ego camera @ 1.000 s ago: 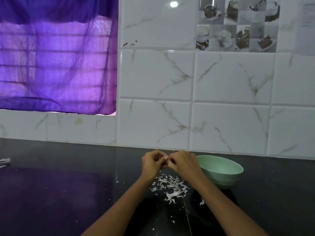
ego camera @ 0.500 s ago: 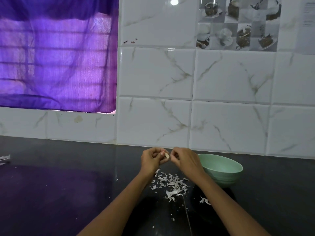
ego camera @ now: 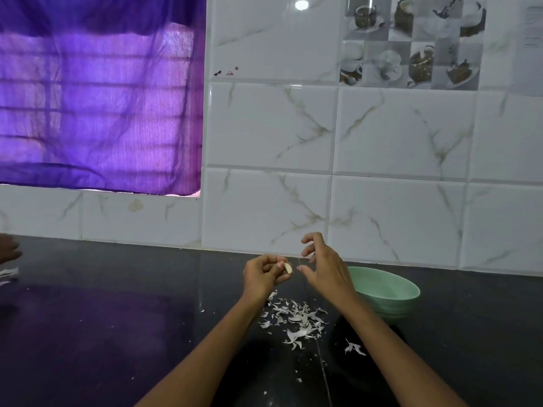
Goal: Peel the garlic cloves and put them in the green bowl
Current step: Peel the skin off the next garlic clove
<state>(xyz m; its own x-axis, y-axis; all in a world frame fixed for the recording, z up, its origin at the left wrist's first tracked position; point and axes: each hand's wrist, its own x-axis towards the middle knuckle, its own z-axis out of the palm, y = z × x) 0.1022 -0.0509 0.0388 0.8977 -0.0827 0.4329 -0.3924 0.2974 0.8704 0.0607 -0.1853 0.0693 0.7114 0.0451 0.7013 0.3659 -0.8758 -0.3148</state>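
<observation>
**Clove pinched in the left hand, right hand spread beside it**

The left hand (ego camera: 264,276) keeps its grip clenched on a pale garlic clove (ego camera: 288,268), pinched at the fingertips so that only the clove's right end shows; the rest is hidden behind the curled fingers. Whether any skin remains on the hidden side cannot be told.

Just right of that grip, the right hand (ego camera: 323,271) is released, its fingers spread and loosely bent, apart from the clove. A thin, pale wisp near its fingertips may be a strip of skin, but it is too small and blurred to be sure, and whether the fingers touch it cannot be told.

Right of the grip and behind the right wrist sits the green bowl (ego camera: 390,292) on the dark bench (ego camera: 117,318). The right hand and forearm cover the bowl's left rim, and the viewing angle hides its inside, so its contents cannot be made out.

Below the grip, between the two forearms, a scatter of white garlic peels (ego camera: 293,318) lies on the bench, with one stray scrap (ego camera: 354,348) on the far side of the right forearm.

Far left of the grip, at the picture's edge, a cut-off brownish shape (ego camera: 8,248) and some white scraps (ego camera: 8,273) are too partial to identify. Behind the bench stand a tiled wall (ego camera: 382,142) and a purple curtain (ego camera: 97,98).
</observation>
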